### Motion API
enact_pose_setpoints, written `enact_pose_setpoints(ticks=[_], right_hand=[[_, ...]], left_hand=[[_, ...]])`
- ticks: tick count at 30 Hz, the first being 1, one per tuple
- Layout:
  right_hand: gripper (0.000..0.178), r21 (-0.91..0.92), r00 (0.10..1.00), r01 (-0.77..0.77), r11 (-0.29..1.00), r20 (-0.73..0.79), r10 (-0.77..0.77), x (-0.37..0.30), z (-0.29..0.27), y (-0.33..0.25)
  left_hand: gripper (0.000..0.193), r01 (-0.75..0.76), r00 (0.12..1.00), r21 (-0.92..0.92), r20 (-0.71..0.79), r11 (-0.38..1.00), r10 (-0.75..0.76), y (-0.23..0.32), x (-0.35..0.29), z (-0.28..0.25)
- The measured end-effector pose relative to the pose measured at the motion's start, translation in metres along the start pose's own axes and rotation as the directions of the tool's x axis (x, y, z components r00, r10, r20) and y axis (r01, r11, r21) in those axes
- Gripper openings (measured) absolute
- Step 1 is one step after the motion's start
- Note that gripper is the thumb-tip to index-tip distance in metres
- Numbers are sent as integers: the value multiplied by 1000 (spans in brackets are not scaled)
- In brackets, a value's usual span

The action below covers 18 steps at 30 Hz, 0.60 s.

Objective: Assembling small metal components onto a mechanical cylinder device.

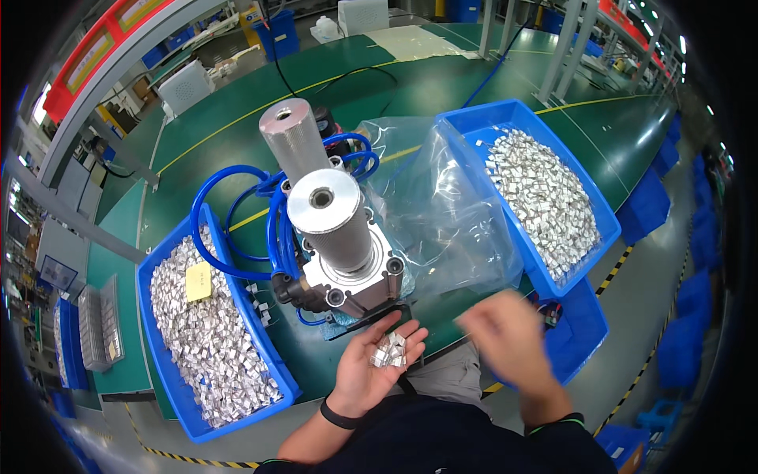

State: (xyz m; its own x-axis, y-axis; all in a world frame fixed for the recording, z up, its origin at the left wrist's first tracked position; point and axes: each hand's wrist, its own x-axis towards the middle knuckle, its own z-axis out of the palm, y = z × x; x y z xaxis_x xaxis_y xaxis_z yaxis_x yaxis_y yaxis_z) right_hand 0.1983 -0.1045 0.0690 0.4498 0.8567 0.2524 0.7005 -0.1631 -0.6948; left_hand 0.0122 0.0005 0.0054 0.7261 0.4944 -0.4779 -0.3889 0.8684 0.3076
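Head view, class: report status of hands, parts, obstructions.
Left hand open, cupping small silver metal clips. Right hand blurred, empty-looking. Silver cylinder press ahead; nothing between.

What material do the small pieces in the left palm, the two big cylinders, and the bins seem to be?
Small pieces in the left hand: probably metal, shiny silver glints. Cylinders: likely machined metal, grey textured sides with bright flat tops. Bins: probably moulded plastic, uniform glossy blue.

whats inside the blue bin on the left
The left blue bin is heaped with small silvery metal pieces, with a yellow slip lying on top. The bin's floor and anything beneath the heap are covered.
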Motion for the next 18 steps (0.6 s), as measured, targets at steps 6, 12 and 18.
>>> enact_pose_setpoints(ticks=[6, 12, 18], right_hand=[[26, 132, 902, 202, 970, 361, -237, 4, 55, -5], [23, 245, 932, 142, 959, 293, -212, 8, 56, 13], [22, 505, 842, -488, 713, 487, 231, 3, 66, 14]], left_hand=[[48, 7, 992, 18, 124, 1000, -9, 7, -1, -11], [45, 53, 991, -81, 125, 995, -42, 8, 0, -15], [44, -24, 1000, -66, -1, 997, 24, 11, 0, -8]])
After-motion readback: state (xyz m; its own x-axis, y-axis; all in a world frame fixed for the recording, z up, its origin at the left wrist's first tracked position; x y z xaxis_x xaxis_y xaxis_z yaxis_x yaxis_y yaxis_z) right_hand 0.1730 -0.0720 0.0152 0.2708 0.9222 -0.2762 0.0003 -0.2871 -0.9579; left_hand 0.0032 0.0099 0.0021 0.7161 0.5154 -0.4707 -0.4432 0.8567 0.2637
